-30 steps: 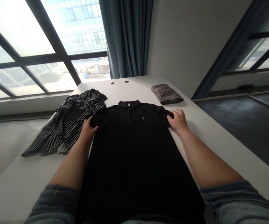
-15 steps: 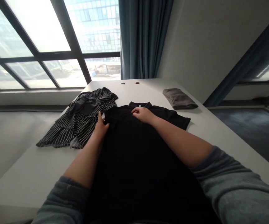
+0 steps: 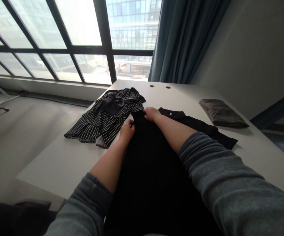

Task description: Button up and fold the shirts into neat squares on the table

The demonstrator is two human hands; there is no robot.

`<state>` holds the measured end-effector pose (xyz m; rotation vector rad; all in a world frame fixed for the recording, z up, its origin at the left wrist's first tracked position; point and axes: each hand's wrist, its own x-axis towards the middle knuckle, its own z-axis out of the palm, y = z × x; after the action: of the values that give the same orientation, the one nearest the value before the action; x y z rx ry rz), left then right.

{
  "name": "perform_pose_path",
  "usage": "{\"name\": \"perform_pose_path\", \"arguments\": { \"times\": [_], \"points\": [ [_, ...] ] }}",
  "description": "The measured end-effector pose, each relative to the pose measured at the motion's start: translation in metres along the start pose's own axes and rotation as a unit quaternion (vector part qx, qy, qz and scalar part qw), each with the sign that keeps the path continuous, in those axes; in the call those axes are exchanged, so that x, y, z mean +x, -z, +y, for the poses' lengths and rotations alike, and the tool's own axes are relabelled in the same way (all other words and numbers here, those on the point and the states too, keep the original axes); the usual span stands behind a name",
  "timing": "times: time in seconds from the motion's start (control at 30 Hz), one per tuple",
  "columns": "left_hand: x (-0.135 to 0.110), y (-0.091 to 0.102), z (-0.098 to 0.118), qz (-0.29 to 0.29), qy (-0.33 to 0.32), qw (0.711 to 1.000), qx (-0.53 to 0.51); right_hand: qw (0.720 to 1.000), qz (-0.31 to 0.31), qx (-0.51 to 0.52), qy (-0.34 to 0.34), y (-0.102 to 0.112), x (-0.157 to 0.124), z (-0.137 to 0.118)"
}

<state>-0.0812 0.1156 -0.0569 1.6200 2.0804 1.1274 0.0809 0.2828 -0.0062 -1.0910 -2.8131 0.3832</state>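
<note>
A black short-sleeved shirt (image 3: pixel 154 170) with a collar and a small white neck label lies spread lengthwise in front of me, its collar at the far end. At the shirt's left edge, near the sleeve, my left hand (image 3: pixel 126 131) is closed with the cloth's edge between thumb and fingers. My right hand (image 3: pixel 152 114) has its fingers curled down on the left shoulder, pinching the fabric. Just left of both hands lies a crumpled black garment with white stripes (image 3: pixel 112 124), a plain dark piece bunched on top of it.
The white table (image 3: pixel 65 164) runs away from me towards the window. On its far right sits a folded grey-brown cloth (image 3: pixel 223 113). Two round cable holes are at the far edge, before a blue curtain (image 3: pixel 178 42). A dark item is at the lower left.
My view has turned left. My right hand has gone from near the collar to the left shoulder. My left hand's fingers, extended before, are now closed on the edge.
</note>
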Motion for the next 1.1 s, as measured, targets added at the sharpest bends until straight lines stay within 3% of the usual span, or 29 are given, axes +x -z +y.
{"name": "perform_pose_path", "arguments": {
  "times": [0.17, 0.3, 0.4, 0.6, 0.83, 1.0, 1.1],
  "points": [
    [0.0, 0.0, -0.001, 0.006, -0.017, 1.0, -0.012, 0.999, 0.007, 0.006, 0.047, 0.0, 0.018, -0.011],
    [-0.001, 0.001, 0.0, 0.009, -0.02, 1.0, -0.011, 0.992, -0.066, 0.058, 0.094, 0.01, 0.03, -0.024],
    [-0.002, 0.003, 0.005, 0.024, -0.007, 1.0, -0.011, 0.989, -0.116, 0.062, 0.071, 0.021, 0.034, -0.033],
    [-0.004, 0.008, 0.01, 0.009, 0.066, 0.998, 0.015, 0.996, -0.04, -0.021, 0.071, 0.036, 0.033, -0.039],
    [-0.003, 0.01, 0.003, -0.089, 0.017, 0.993, 0.08, 0.993, -0.047, -0.064, 0.084, 0.05, 0.024, -0.03],
    [-0.007, 0.011, 0.009, -0.001, -0.029, 0.995, 0.098, 0.996, -0.042, -0.05, 0.068, 0.062, 0.012, -0.02],
    [-0.009, 0.011, 0.013, 0.007, -0.048, 0.994, 0.096, 0.996, -0.053, -0.016, 0.069, 0.066, 0.003, -0.013]
  ]
}}
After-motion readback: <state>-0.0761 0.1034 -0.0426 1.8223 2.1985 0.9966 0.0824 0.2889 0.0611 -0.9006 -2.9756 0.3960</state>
